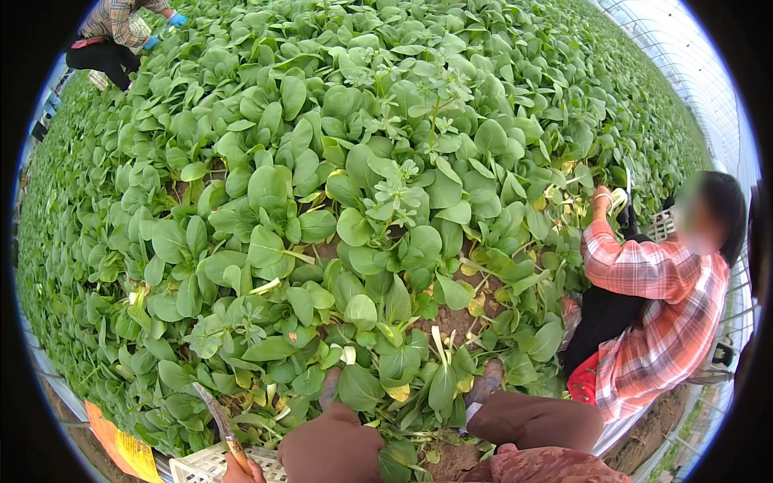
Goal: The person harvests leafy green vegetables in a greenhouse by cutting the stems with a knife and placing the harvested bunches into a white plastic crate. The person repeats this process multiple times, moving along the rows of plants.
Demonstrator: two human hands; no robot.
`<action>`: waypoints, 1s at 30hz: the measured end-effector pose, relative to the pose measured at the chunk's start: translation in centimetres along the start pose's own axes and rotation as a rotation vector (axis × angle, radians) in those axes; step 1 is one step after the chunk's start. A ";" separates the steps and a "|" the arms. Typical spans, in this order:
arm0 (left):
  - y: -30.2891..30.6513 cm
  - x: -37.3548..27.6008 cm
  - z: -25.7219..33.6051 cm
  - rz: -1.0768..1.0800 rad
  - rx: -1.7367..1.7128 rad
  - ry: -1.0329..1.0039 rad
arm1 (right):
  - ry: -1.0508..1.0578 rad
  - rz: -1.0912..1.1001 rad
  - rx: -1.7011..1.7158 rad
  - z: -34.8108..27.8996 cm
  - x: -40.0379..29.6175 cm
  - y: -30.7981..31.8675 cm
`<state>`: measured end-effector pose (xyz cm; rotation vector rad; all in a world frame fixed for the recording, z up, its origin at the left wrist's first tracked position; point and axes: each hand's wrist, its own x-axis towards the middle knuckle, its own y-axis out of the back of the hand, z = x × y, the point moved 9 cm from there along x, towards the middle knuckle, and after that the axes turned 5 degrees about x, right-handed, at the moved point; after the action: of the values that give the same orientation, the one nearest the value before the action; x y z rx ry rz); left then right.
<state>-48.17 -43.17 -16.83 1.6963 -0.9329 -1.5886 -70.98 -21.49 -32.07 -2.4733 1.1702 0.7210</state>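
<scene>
At the lower left edge, my left hand (241,472) is shut on the wooden handle of a curved harvesting knife (216,412), its blade pointing up and to the left. The hand is partly cut off by the frame's bottom edge. A white plastic crate (196,466) stands beside and behind that hand. My right hand is out of view. Leafy bok choy plants (362,386) grow densely before my knees (332,444). Cut pale stalks (441,347) and a white stem piece (348,355) lie among the leaves.
On the right, a seated co-worker (658,308) holds a knife and a bunch of greens (617,200). Another person (115,36) in blue gloves bends at the upper left. Tall weeds (395,196) rise mid-bed. An orange-yellow sack (121,444) lies lower left; greenhouse film (694,66) curves beyond.
</scene>
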 end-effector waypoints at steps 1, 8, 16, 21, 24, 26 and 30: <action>-0.2 0.3 -0.3 -0.017 0.030 0.015 | 0.009 0.001 0.003 -0.7 -0.5 1.1; -1.3 0.3 0.2 0.014 -0.025 -0.043 | 0.067 0.055 -0.031 -5.0 -3.9 1.7; -0.8 0.6 -1.7 0.355 -0.053 -0.190 | -0.071 0.175 -0.351 -5.6 -1.0 6.8; -0.8 -0.7 -1.4 0.389 -0.024 -0.213 | -0.065 0.277 -0.486 -9.0 -3.9 9.4; -1.6 -0.9 -1.3 0.426 -0.163 -0.262 | 0.122 0.757 -0.376 -13.0 -9.9 13.4; -1.2 -0.8 -2.2 0.455 -0.276 -0.302 | 0.337 1.032 -0.270 -18.6 -16.7 16.1; -0.1 -0.1 -3.5 0.436 -0.524 -0.395 | 0.464 1.603 -0.226 -21.9 -32.1 19.6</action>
<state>-44.68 -43.12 -16.65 0.7766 -0.8894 -1.6929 -96.89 -23.80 2.85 -1.3224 3.3468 0.5309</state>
